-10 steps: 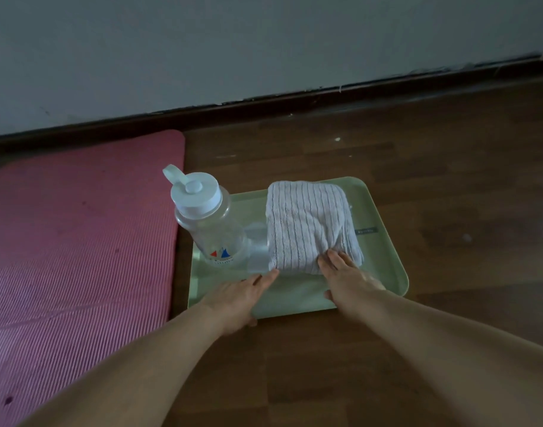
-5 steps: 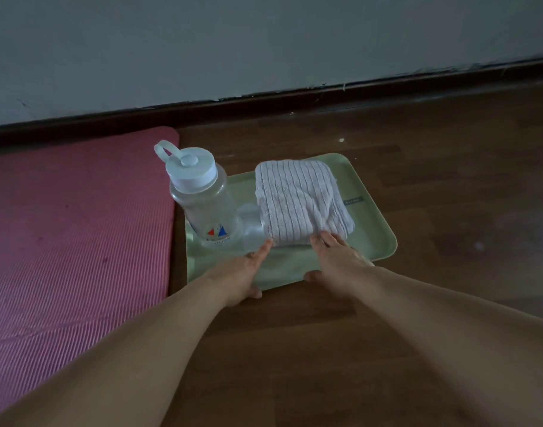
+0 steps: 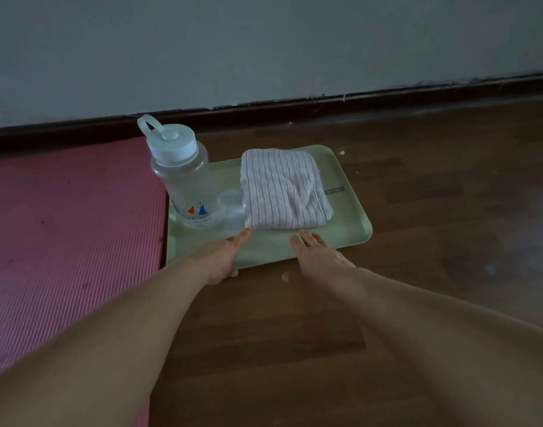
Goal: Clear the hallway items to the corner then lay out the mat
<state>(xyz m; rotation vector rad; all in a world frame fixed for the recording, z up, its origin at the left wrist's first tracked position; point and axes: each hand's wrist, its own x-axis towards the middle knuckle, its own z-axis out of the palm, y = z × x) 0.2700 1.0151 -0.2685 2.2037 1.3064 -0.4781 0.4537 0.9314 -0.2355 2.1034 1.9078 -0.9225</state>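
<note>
A pale green tray [image 3: 352, 224] lies on the wooden floor close to the wall. On it stand a clear water bottle [image 3: 187, 186] with a white lid at the left and a folded striped white towel [image 3: 282, 192] at the right. My left hand [image 3: 221, 257] grips the tray's near edge, fingers on top and thumb at the rim. My right hand [image 3: 319, 260] lies flat with its fingertips on the near edge, just short of the towel, its thumb off the tray over the floor. A pink ribbed mat [image 3: 70, 235] lies flat to the left, its edge against the tray.
A dark skirting board [image 3: 325, 103] runs along the foot of the grey wall just beyond the tray. Bare wooden floor [image 3: 449, 241] stretches to the right and in front of me.
The tray, with bottle and towel, has slid away from me toward the wall. My right hand has drawn back off the towel's edge, and its thumb has come away from the tray.
</note>
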